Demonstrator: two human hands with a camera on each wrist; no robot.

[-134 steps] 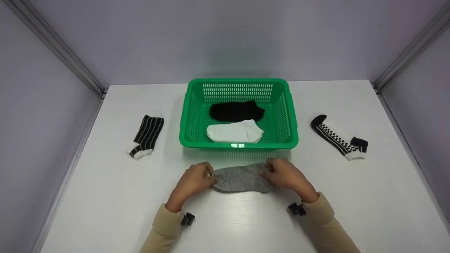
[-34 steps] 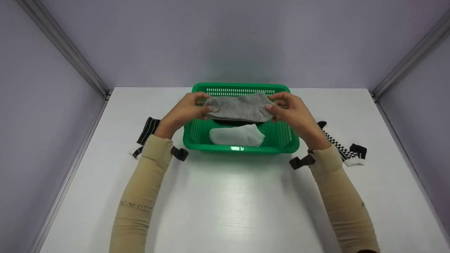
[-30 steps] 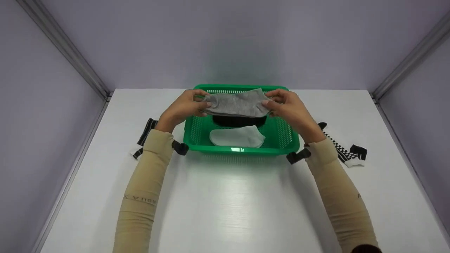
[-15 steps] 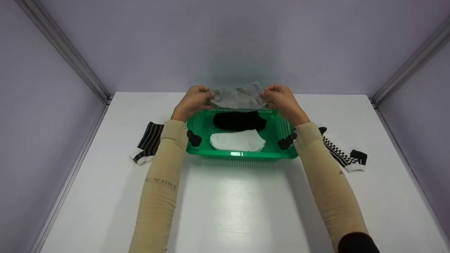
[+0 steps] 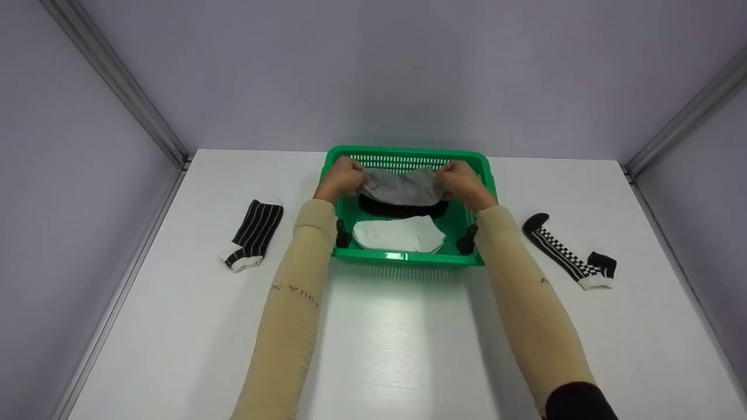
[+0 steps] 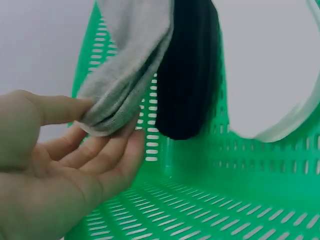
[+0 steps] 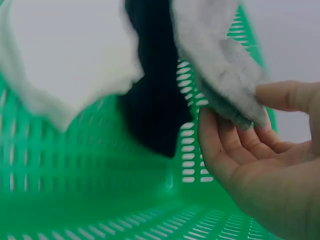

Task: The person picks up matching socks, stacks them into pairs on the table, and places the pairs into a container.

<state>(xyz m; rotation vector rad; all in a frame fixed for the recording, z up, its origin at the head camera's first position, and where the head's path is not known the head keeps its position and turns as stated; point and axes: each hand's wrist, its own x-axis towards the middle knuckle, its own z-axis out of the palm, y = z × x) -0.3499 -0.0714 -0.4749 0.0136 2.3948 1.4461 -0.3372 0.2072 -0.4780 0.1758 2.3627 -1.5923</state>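
Both hands hold a pair of grey socks stretched sideways inside the green basket, near its back wall. My left hand pinches one end between thumb and fingers; in the left wrist view the grey socks show layered, folded edges. My right hand pinches the other end, and its thumb presses on the grey socks in the right wrist view. Black socks lie just in front, partly covered by the grey ones. White socks lie nearest the basket's front wall.
A black striped sock with white trim lies on the white table left of the basket. To the right lies a black-and-white checkered sock. A pale wall rises close behind the basket.
The grey socks went from the table in front of the basket, up over it, and then down inside toward its back. Both hands kept hold of them throughout.
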